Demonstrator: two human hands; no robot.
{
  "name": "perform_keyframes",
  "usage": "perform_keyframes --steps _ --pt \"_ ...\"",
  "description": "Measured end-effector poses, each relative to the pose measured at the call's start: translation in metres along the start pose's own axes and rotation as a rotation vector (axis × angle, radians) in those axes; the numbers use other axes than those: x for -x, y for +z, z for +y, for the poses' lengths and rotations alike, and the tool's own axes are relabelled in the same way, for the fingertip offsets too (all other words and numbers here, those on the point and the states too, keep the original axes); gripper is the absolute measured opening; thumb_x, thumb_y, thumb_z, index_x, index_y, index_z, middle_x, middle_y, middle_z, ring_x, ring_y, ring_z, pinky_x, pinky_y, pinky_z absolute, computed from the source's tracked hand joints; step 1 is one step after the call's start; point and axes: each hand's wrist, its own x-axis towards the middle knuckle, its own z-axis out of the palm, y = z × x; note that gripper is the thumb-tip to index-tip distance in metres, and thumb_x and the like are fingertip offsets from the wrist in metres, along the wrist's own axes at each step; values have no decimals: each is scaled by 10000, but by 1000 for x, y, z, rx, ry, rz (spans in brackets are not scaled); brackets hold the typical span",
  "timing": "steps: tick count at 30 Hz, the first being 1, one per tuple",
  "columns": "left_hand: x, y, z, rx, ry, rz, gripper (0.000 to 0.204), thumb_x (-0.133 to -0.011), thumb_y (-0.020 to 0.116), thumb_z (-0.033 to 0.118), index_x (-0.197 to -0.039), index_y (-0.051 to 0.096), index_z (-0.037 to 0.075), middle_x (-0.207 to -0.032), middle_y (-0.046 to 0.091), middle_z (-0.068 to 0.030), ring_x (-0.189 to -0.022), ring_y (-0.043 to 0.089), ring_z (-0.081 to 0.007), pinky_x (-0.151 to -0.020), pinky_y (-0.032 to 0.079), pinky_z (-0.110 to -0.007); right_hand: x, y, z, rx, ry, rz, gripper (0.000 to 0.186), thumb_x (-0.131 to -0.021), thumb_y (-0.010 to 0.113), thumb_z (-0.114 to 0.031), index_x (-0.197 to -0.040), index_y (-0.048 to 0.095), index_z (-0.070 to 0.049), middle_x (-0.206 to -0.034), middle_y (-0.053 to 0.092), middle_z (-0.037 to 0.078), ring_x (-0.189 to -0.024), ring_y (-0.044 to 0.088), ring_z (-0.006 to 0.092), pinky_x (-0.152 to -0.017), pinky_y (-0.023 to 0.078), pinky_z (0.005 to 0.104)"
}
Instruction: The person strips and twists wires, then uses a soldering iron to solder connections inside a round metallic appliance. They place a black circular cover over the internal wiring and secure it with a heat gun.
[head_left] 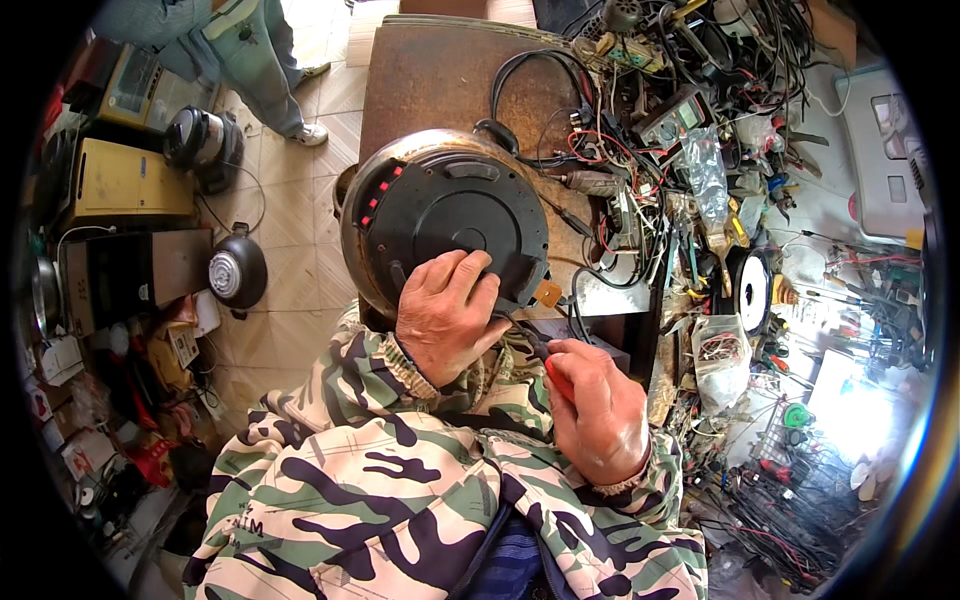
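Note:
An upturned electric pot [470, 205] lies in front of me, its round black base facing up and its worn metal side showing at the left. My left hand [445, 315] presses on the near part of that base, fingers bent over it and thumb at the edge. In my right hand [600, 410], closed, is a red-handled screwdriver [560, 380]; its front end points toward the pot's near right edge, where the tip is hard to make out. A small orange-brown tab [548, 293] sticks out at that edge.
Under the pot is a brown wooden table [430, 85]. Black cables [540, 60], a multimeter [675, 120] and heaped tools crowd the right side. A person [265, 70] stands at far left, near a pot [238, 268] on the tiled floor.

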Motion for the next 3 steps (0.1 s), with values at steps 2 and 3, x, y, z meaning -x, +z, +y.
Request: perform_keyframes --steps 2,3 --pt "1 -1 -1 3 6 2 592 -662 903 306 -1156 684 63 -1311 598 -108 -1235 566 -328 -1027 463 -468 -3 -5 -7 94 63 -45 280 -871 739 26 -1121 614 48 -1117 700 233 -876 735 370 -705 611 376" --pt "3 1 -1 -12 -7 -9 586 -688 888 311 -1177 679 67 -1326 589 -116 -1251 556 -327 -1041 455 -470 -4 -6 -7 95 55 -50 280 -871 739 26 -1121 614 48 -1117 700 233 -876 735 370 -705 611 376"
